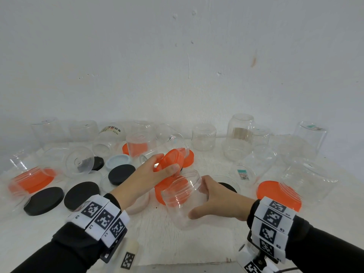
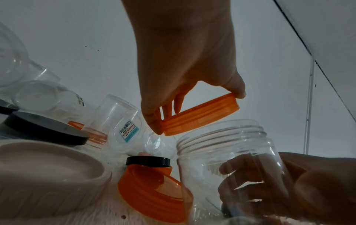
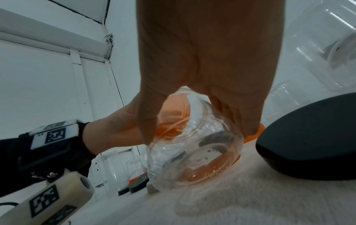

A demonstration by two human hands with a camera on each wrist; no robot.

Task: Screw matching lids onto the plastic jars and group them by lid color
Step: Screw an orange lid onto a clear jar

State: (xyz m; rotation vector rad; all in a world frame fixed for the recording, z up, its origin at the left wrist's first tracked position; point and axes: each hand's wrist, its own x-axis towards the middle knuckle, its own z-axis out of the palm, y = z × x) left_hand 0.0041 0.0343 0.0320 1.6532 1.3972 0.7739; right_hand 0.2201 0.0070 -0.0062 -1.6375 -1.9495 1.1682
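My left hand [image 1: 167, 164] pinches an orange lid [image 1: 171, 159] by its rim, tilted, just above and behind the mouth of a clear plastic jar [image 1: 184, 200]. My right hand [image 1: 204, 196] grips that jar around its body, and the jar leans with its open threaded mouth toward the lid. The left wrist view shows the orange lid [image 2: 200, 116] held between thumb and fingers of my left hand [image 2: 196, 108], a short gap above the jar [image 2: 227, 152]. In the right wrist view my right hand [image 3: 198, 129] wraps the jar [image 3: 192, 146].
Another orange lid [image 1: 162, 187] lies on the white table behind the jar. Black lids [image 1: 81, 196] and a pale blue lid [image 1: 118, 161] lie at left, an orange lid [image 1: 279, 195] at right. Several clear jars [image 1: 203, 136] stand upturned along the wall.
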